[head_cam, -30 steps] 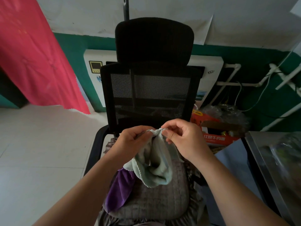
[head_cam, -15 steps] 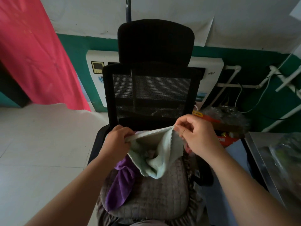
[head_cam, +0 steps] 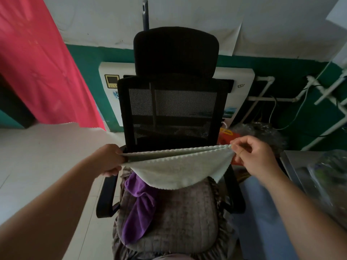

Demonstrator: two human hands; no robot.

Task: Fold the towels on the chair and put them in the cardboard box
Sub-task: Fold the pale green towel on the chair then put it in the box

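A pale green towel (head_cam: 178, 167) hangs doubled over, stretched taut between my hands above the seat of a black mesh office chair (head_cam: 172, 113). My left hand (head_cam: 109, 159) pinches its left corners; my right hand (head_cam: 250, 154) pinches its right corners. The lower fold sags in a curve toward the grey quilted seat cushion (head_cam: 180, 218). A crumpled purple towel (head_cam: 139, 207) lies on the left side of the cushion, below the green towel. A red cardboard box (head_cam: 225, 136) shows partly behind the chair on the right, mostly hidden by my right hand and the chair.
A red curtain (head_cam: 41, 62) hangs at the left over pale floor tiles (head_cam: 37, 156). A white wall unit (head_cam: 110, 87) stands behind the chair. White pipes (head_cam: 266, 98) and a plastic bag (head_cam: 262, 132) are at the right, and a metal surface (head_cam: 304, 181) at the right edge.
My hands have moved apart, left going left and right going right. The bunched green towel has been pulled out into a wide, taut doubled strip.
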